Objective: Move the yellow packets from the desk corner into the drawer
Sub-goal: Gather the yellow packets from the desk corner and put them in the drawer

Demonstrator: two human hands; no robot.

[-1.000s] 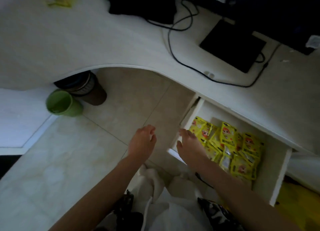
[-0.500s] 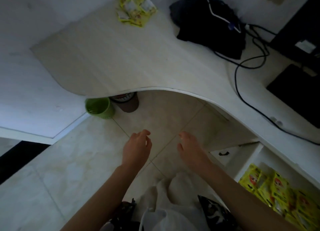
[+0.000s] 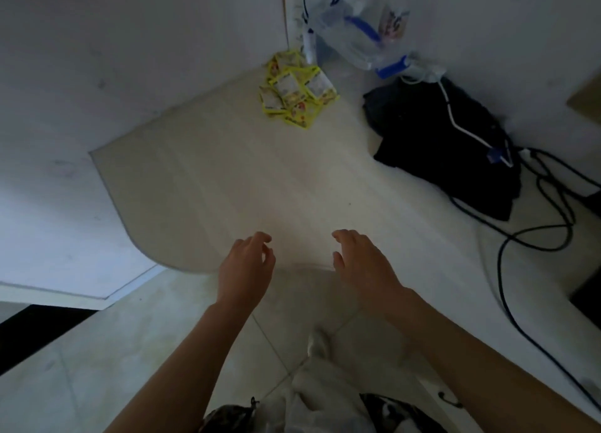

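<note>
Head view: both bare hands hover over the curved front edge of the pale, faintly grained desk (image 3: 260, 185), palms down and holding nothing. The left hand (image 3: 245, 268) has loosely curled fingers; the right hand (image 3: 364, 263) is relaxed with its fingers slightly spread. The yellow packets (image 3: 296, 91), small glossy squares in a loose overlapping heap, lie well ahead of both hands in the far desk corner. A crumpled black cloth (image 3: 448, 146) with tangled cables (image 3: 533, 234) sits ahead and right of the right hand.
</note>
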